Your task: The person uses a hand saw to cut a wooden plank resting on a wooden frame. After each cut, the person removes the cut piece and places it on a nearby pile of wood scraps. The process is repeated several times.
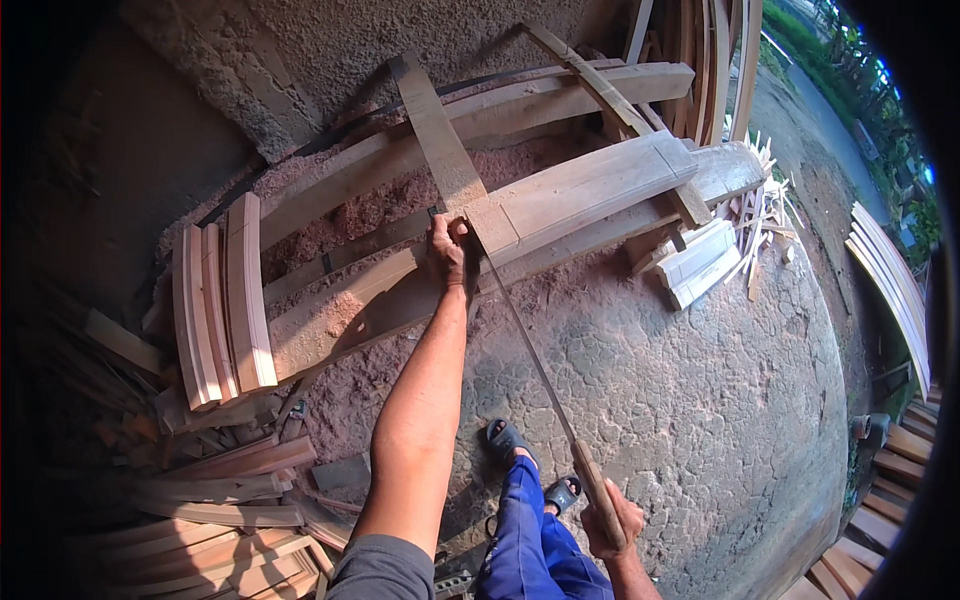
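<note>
A handsaw [537,365] stretches from the near end of a stack of pale boards [590,190] back toward my body. My right hand [612,520] is closed round its wooden handle, low and to the right. The far part of the thin blade lies against the board end, beside a pencil line drawn across the wood. My left hand [448,252] grips the left end of that stack, close beside the blade, with the thumb on top; some fingers are hidden. A flat crosspiece [435,125] meets the boards just beyond this hand.
Long curved beams [370,165] support the stack, with sawdust [345,215] between them. Short curved boards [245,290] lie across the left end. Cut pieces [695,265] and thin offcuts [765,215] lie at the right. More boards [220,545] are piled lower left, on cracked ground [700,400].
</note>
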`<state>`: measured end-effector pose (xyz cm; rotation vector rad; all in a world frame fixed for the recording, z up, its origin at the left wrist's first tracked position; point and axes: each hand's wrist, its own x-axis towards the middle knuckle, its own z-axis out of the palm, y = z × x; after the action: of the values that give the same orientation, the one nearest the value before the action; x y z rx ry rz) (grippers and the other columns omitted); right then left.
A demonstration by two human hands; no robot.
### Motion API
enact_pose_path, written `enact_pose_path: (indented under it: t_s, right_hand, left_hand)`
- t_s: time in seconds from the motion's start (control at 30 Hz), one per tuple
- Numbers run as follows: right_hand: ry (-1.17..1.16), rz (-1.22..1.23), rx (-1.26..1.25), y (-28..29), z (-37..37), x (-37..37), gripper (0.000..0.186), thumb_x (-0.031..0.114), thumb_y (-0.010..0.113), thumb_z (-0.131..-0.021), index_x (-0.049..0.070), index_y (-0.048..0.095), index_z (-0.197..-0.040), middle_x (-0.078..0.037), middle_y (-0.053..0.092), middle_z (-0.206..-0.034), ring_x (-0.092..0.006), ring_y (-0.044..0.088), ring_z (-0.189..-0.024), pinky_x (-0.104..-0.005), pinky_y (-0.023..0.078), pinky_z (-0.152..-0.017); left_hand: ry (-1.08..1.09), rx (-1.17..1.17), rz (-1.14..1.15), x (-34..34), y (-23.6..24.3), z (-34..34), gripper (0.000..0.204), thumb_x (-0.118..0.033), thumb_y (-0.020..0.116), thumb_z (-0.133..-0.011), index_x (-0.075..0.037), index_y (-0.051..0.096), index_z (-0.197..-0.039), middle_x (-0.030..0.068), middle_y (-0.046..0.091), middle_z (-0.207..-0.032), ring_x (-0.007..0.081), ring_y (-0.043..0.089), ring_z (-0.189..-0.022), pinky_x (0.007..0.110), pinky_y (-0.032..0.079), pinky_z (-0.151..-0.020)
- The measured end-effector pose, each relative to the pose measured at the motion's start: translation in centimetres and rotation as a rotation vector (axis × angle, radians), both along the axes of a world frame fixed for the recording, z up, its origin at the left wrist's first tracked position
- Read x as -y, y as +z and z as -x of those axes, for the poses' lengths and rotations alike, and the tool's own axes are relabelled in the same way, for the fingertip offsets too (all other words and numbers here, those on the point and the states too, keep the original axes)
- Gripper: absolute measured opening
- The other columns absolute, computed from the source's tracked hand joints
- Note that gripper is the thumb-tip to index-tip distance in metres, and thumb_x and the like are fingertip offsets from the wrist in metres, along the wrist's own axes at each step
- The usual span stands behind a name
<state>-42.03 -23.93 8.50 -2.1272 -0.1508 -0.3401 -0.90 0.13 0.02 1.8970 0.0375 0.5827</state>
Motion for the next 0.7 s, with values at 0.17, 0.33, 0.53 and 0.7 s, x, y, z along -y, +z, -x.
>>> enact_pose_path:
  t_s: [0.17, 0.33, 0.53, 0.7]
  right_hand:
    - [-0.022, -0.137, 0.042, 1.8, -15.7, -4.1, 0.055, 0.008, 0.074, -0.083, -0.003, 0.057, -0.135, -0.023, 0.071, -0.107, -0.0282, 0.075, -0.079, -0.0335, 0.056, -0.065]
    - [0.008, 0.071, 0.075, 0.8, -4.9, -0.8, 0.055, 0.005, 0.072, -0.081, -0.005, 0.057, -0.134, -0.023, 0.072, -0.109, -0.0293, 0.076, -0.084, -0.0347, 0.059, -0.070]
    - [0.010, -0.050, 0.008, 1.8, -5.7, -1.8, 0.055, 0.005, 0.073, -0.082, -0.003, 0.058, -0.134, -0.022, 0.072, -0.110, -0.0268, 0.075, -0.079, -0.0333, 0.058, -0.069]
    - [-0.052, -0.130, -0.053, 2.0, -13.5, -2.1, 0.056, 0.009, 0.075, -0.083, -0.002, 0.058, -0.135, -0.022, 0.072, -0.110, -0.0258, 0.074, -0.077, -0.0333, 0.057, -0.068]
  left_hand:
    - [0.184, -0.061, -0.194, 3.5, 1.8, 0.2, 0.018, -0.025, 0.057, -0.097, -0.007, 0.058, -0.096, 0.0144, 0.064, -0.095, 0.0315, 0.063, -0.093, 0.040, 0.050, -0.083]
    - [0.050, -0.130, 0.337, 0.7, 0.1, -0.7, 0.025, -0.031, 0.058, -0.098, -0.006, 0.057, -0.096, 0.0119, 0.063, -0.092, 0.0289, 0.061, -0.090, 0.038, 0.049, -0.081]
    - [0.107, -0.013, -0.080, -0.1, -1.6, -0.7, 0.025, -0.032, 0.057, -0.098, -0.008, 0.060, -0.102, 0.0133, 0.065, -0.094, 0.0282, 0.064, -0.093, 0.041, 0.049, -0.083]
    - [0.113, -0.127, -0.075, 4.8, 0.8, -0.2, 0.022, -0.028, 0.056, -0.097, -0.007, 0.060, -0.103, 0.0160, 0.068, -0.102, 0.0327, 0.065, -0.100, 0.042, 0.050, -0.086]
